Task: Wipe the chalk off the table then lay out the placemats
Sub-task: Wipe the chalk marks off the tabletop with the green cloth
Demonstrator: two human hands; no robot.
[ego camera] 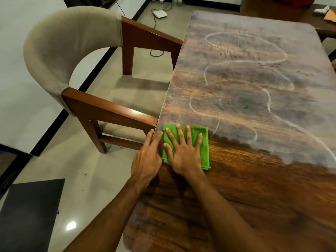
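Observation:
A folded green cloth (202, 142) lies flat on the wooden table (254, 188) near its left edge. My right hand (181, 151) presses on the cloth with fingers spread. My left hand (147, 157) rests on the table's left edge beside the cloth, fingers together and touching the rim. White chalk loops and haze (254, 73) cover the far part of the table. The near part is dark and free of chalk. No placemats are in view.
A wooden chair (72, 57) with a beige curved back stands at the table's left side, its arm close to my left hand. A dark mat (31, 213) lies on the tiled floor. A white device with cables (159, 14) sits on the floor beyond.

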